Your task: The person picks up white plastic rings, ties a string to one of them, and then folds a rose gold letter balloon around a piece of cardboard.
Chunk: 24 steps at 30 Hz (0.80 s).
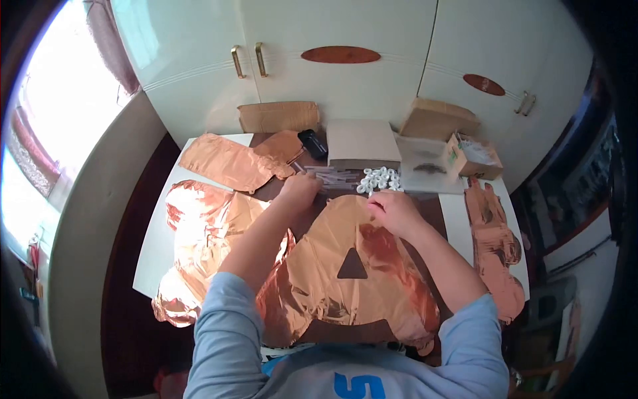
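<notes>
A flat rose-gold foil balloon [319, 266], shaped like a letter A with a triangular hole, lies in front of me. My left hand [300, 189] reaches past its top left, fingers drawn together at the left end of a pile of clear thin straws [335, 177]. What those fingers hold, if anything, is too small to tell. Over the balloon's upper right edge is my right hand [395, 211], closed with the fingers curled in. Whatever is inside it is hidden. Just beyond the right hand lies a heap of small white rings [379, 178].
More rose-gold foil balloons lie left [209, 233] and far left [222, 159]; a folded foil stack [495, 256] lies right. Along the back are a black object [312, 143], a cardboard box [363, 141], a clear plastic bag [425, 163] and a small open box [475, 156]. White cabinets [345, 86] stand behind.
</notes>
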Motion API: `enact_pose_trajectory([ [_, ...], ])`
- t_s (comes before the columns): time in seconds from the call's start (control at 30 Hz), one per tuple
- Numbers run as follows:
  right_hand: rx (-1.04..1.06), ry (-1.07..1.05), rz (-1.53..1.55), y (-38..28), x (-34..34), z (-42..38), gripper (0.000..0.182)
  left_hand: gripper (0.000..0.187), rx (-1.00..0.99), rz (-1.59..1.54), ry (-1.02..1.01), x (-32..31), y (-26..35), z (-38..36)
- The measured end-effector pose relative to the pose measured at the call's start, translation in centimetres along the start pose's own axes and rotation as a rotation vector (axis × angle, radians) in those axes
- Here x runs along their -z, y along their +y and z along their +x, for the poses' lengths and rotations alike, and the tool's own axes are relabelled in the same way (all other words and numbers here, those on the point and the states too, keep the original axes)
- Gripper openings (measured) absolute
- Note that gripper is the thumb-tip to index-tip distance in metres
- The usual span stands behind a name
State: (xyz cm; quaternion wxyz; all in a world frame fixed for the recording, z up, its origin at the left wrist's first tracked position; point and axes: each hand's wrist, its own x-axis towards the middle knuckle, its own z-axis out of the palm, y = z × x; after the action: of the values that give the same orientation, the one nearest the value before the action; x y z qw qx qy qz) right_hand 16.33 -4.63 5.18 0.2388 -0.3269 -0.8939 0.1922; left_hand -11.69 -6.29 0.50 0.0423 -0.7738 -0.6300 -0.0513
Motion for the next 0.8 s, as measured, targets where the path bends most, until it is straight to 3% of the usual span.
enact_pose_trajectory([
  [0.17, -0.02, 0.055, -0.056, 1.4, 1.8, -2.6, 0.013, 0.017, 0.027, 0.113, 0.143, -1.3, 0.2, 2.3],
  [0.23, -0.066, 0.045, -0.089, 0.9, 2.5, -4.8, 0.013, 0.014, 0.022, 0.035, 0.372, -2.9, -0.8, 2.0],
  [0.3, 0.063, 0.003, -0.182, 1.8, 0.9, -7.9, 0.014, 0.014, 0.101, -0.03, 0.259, -1.1, 0.4, 0.5],
  [0.37, 0.23, -0.09, -0.28, 0.7, 0.7, -10.6, 0.021, 0.014, -0.036, -0.311, 0.454, 0.9, 2.9, -2.2],
  [0.4, 0.223, -0.034, -0.311, 0.8, 0.2, -12.1, 0.025, 0.013, -0.13, -0.386, 0.446, 1.2, 3.6, -3.6],
  [0.43, 0.223, 0.023, -0.337, 1.2, -0.6, -13.3, 0.029, 0.017, -0.203, -0.258, 0.19, -0.7, 2.6, -5.0],
  [0.47, 0.231, 0.078, -0.361, 1.7, -1.1, -14.1, 0.034, 0.026, -0.2, -0.407, 0.317, 1.9, 5.4, -7.1],
  [0.5, 0.214, 0.029, -0.352, 2.3, -0.9, -14.9, 0.045, 0.029, -0.218, -0.416, 0.274, 2.0, 6.0, -8.3],
  [0.7, 0.225, 0.129, -0.051, 4.0, 0.0, -15.0, 0.027, 0.035, -0.199, -0.402, 0.304, 0.7, 7.5, -10.0],
  [0.8, -0.183, 0.152, 0.09, 6.9, 5.3, -15.2, 0.013, 0.035, -0.189, -0.398, 0.295, 0.6, 7.7, -10.1],
])
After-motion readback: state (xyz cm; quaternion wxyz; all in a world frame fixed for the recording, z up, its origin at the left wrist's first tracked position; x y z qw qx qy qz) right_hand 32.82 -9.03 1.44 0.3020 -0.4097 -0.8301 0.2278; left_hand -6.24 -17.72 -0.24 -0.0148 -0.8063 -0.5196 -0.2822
